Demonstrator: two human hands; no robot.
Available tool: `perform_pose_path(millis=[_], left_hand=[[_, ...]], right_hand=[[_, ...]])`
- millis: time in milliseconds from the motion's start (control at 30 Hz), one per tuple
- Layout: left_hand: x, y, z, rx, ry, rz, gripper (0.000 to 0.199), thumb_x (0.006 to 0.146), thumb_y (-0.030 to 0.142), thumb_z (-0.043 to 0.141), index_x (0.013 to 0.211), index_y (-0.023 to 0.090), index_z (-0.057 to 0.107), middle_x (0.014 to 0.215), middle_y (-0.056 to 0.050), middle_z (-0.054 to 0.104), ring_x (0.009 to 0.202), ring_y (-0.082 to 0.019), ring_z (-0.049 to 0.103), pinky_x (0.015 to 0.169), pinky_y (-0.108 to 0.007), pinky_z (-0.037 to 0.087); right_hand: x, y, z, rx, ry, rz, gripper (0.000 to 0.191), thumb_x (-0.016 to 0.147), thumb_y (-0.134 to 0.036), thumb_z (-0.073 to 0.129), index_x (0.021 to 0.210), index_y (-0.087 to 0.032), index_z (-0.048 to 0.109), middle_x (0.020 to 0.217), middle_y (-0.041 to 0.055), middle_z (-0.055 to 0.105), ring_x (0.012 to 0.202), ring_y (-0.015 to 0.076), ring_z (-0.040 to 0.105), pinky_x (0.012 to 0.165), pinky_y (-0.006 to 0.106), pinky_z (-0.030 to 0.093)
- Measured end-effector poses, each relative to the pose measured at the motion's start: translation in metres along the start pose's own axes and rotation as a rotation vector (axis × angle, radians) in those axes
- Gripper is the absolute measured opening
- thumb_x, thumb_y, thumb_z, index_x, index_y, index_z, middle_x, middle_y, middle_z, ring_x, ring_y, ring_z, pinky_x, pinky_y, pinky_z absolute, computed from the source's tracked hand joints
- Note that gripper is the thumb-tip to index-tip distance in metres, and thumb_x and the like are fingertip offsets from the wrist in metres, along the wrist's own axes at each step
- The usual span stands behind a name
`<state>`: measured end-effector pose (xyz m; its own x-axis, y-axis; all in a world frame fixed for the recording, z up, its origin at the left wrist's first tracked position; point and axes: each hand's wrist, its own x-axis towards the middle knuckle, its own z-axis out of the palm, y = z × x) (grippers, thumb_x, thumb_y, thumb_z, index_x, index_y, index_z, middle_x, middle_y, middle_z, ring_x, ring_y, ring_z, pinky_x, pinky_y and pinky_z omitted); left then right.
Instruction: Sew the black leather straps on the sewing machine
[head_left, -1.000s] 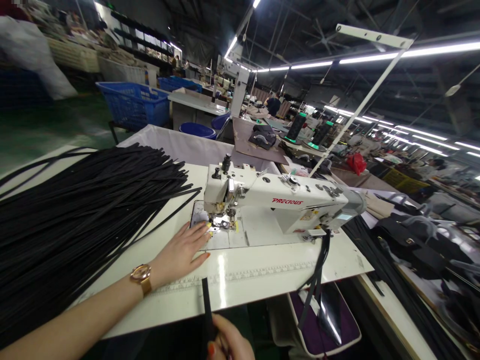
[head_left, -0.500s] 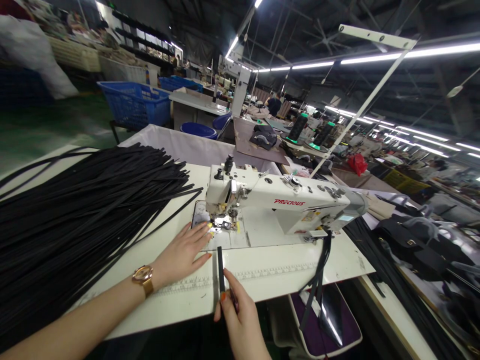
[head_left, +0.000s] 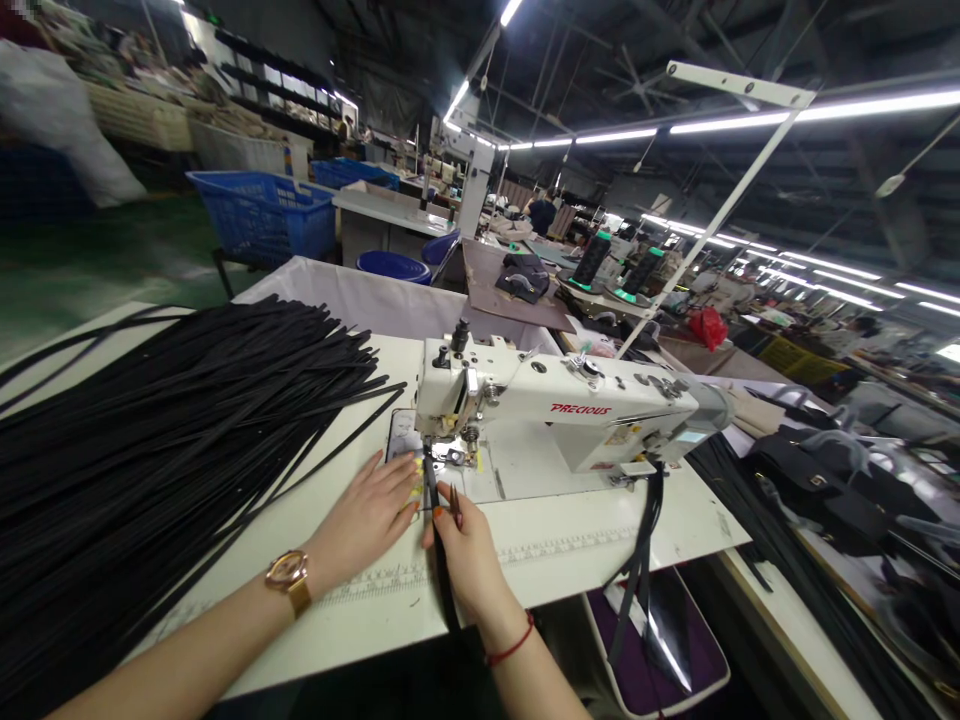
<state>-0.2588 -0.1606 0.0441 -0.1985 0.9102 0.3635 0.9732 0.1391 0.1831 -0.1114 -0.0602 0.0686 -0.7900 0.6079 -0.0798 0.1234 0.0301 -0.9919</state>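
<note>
A white sewing machine (head_left: 600, 405) stands on the pale table (head_left: 360, 610). My left hand (head_left: 369, 510) lies flat on the table just left of the needle area, its fingers stretched out beside a black strip (head_left: 441, 575). My right hand (head_left: 461, 545) pinches that strip, whose upper end reaches the presser foot while the rest hangs over the table's front edge. A small pointed metal tool (head_left: 454, 503) also sticks up from my right hand. Many black strips (head_left: 172, 440) are heaped on the left of the table.
More black strips (head_left: 645, 530) hang at the machine's right end, above a purple-lined bin (head_left: 622, 650). Behind are a blue basket (head_left: 262, 215), thread cones (head_left: 592, 262) and a slanted white thread stand (head_left: 720, 210). Black bag pieces (head_left: 810, 475) lie to the right.
My right hand has moved forward, bringing the black strip's end up to the presser foot. My left hand stays beside the needle area, a little lower in view.
</note>
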Motion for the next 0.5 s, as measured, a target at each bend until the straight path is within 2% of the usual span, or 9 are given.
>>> perform_pose_path(millis=[133,267,500], left_hand=[[-0.0008,-0.0007,0.0025,0.003,-0.007,0.031,0.039,0.099,0.031,0.041,0.131,0.017,0.057,0.142,-0.008,0.055,0.138,-0.025,0.041,0.118,-0.055,0.024],[-0.0005,-0.0020,0.0047,0.002,-0.006,0.035,0.039,0.099,0.031,0.042,0.132,0.016,0.056,0.143,-0.009,0.053,0.138,-0.027,0.041,0.117,-0.057,0.025],[0.0010,-0.0026,0.0051,0.044,-0.032,0.036,0.040,0.099,0.030,0.040,0.132,0.015,0.056,0.145,-0.010,0.051,0.139,-0.026,0.039,0.117,-0.056,0.024]], right_hand=[[0.0073,0.0029,0.0027,-0.027,0.011,-0.023,0.017,0.087,-0.013,0.045,0.090,-0.017,0.062,0.061,-0.0024,0.059,0.060,0.0132,0.052,0.062,0.025,0.041],[0.0099,-0.0006,0.0048,-0.057,-0.006,0.009,0.019,0.081,-0.008,0.043,0.078,-0.018,0.059,0.059,-0.0023,0.059,0.056,0.0130,0.051,0.058,0.024,0.039],[0.0116,-0.0018,0.0048,-0.084,-0.007,0.001,0.021,0.079,-0.006,0.042,0.073,-0.019,0.057,0.060,-0.0020,0.060,0.058,0.0136,0.053,0.060,0.024,0.040]])
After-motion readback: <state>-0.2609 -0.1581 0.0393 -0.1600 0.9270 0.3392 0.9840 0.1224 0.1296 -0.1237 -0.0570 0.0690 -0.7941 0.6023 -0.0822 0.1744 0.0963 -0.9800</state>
